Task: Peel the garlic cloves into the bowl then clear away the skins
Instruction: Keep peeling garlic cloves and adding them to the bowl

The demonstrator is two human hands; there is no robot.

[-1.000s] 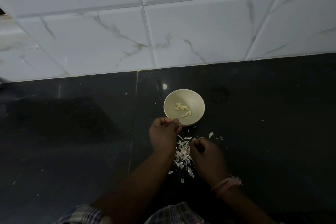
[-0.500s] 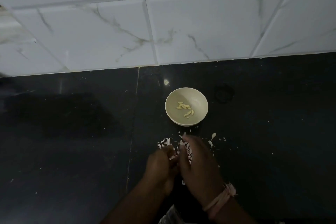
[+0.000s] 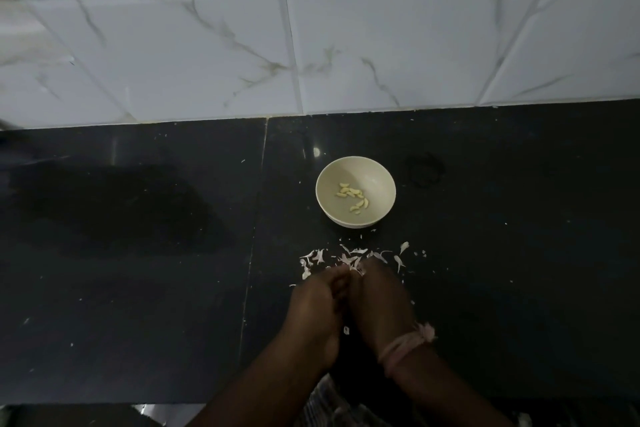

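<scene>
A small cream bowl (image 3: 320, 191) stands on the black counter (image 3: 138, 288) and holds several peeled garlic cloves (image 3: 353, 196). In front of the bowl lie several loose white garlic skins (image 3: 356, 251). My left hand (image 3: 315, 305) and my right hand (image 3: 381, 298) sit side by side, pressed together at the near edge of the skins. Their fingers curl down over a clump of skins that shows between the fingertips. Whatever lies under the palms is hidden.
A white marble-look tiled wall (image 3: 207, 45) rises right behind the counter. A faint round mark (image 3: 424, 170) shows to the right of the bowl. Small skin flecks dot the counter on the left. The counter's front edge (image 3: 104, 404) runs along the bottom.
One second ago my left hand was up at the bowl's rim. It came back beside my right hand, and both closed together over the skin pile.
</scene>
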